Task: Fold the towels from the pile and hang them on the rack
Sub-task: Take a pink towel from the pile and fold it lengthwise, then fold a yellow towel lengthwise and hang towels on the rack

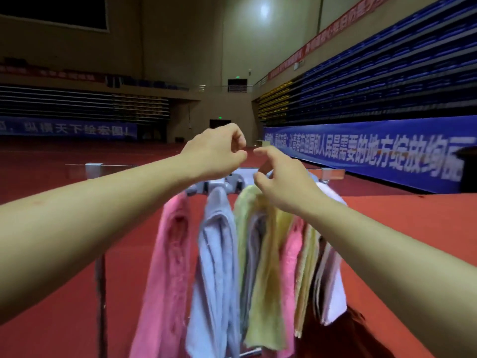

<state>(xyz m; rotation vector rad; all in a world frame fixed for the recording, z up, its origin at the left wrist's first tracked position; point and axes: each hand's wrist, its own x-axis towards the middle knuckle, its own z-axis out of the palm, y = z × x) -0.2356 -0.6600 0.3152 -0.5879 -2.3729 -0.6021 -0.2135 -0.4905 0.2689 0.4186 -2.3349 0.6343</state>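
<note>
Towels (219, 254) hang folded in a row on the rack (222, 186) just below our hands, long sides dropping floorward, with our right hand (281, 182) nearer them than our left hand (214, 151), both loosely curled and holding nothing.
</note>
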